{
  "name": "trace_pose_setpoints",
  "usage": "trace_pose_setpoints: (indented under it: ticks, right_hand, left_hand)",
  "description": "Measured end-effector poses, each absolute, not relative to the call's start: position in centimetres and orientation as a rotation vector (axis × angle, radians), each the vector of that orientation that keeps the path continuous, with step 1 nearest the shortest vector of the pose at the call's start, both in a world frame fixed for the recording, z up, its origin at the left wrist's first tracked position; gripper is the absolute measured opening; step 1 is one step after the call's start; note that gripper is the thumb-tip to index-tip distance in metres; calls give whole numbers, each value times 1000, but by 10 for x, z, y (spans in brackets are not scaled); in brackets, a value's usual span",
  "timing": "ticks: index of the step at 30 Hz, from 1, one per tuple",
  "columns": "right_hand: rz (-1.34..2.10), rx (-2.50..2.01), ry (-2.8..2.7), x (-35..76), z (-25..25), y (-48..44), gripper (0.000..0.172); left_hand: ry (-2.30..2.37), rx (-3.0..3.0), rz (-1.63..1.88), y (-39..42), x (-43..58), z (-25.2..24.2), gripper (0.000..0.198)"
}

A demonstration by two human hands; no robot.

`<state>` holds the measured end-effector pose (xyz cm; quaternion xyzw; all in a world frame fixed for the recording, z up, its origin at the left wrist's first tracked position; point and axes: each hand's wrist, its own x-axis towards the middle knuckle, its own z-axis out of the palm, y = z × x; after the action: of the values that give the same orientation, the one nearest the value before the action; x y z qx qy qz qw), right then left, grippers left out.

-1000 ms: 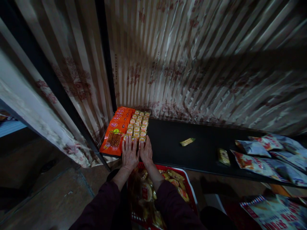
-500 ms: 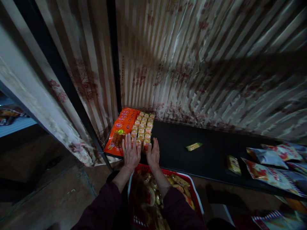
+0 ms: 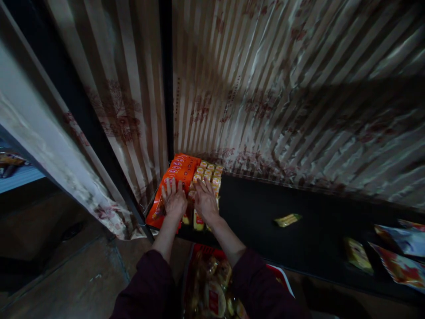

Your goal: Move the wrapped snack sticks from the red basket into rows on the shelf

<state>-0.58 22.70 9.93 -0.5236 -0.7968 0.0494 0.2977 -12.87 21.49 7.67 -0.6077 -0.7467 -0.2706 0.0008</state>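
While the left hand (image 3: 175,201) is resting spread open on the orange packs (image 3: 182,167) and the right hand (image 3: 206,203), apart from it, is lying flat on the yellow packs (image 3: 209,170), at the shelf (image 3: 249,208)'s left end, light, even pressure is probably serving the rows best.

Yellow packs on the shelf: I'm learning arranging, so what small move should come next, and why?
Perhaps let the right hand, lying over the yellow packs, ease toward the left hand: a dark gap seems to part two of the nearest packs.
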Motion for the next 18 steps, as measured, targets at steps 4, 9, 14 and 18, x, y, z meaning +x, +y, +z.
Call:
trace_pose_setpoints:
  ticks: [4,9,14,18]
  right_hand:
    - [171,-1398,-2391,-23,115,254,51]
    - [242,-1464,-2628,-43,125,289,50]
    - [251,-1470,-2709,-59,121,315,48]
    - [261,-1471,-2715,-61,114,325,42]
  left_hand:
    - [-2486,-1938,-764,224,-137,82,50]
    - [-2593,-1883,-766,234,-152,83,51]
    - [-2626,-1800,-735,246,-173,74,47]
    - [-2641,-1756,-705,255,-180,64,49]
